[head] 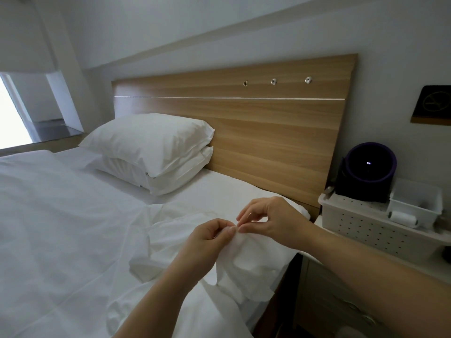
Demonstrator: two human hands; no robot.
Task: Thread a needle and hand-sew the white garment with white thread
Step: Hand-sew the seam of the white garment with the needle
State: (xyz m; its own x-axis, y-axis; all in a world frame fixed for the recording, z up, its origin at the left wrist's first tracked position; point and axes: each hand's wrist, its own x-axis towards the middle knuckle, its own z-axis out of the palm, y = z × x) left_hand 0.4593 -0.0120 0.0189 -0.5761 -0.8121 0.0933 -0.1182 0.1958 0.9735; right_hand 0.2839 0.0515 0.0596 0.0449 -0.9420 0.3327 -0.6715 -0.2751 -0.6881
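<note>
A limp white fabric garment [253, 264] lies bunched at the near edge of a white-sheeted bed [61, 228], one fold pinched up by the left hand [210, 236]. The right hand [271, 222] pinches the same fold, fingertips meeting; any needle is too small to see. Light and floppy, the cloth is probably best gripped close to the seam. A white thread spool [402, 218] sits in a white perforated basket [353, 230] nearby.
</note>
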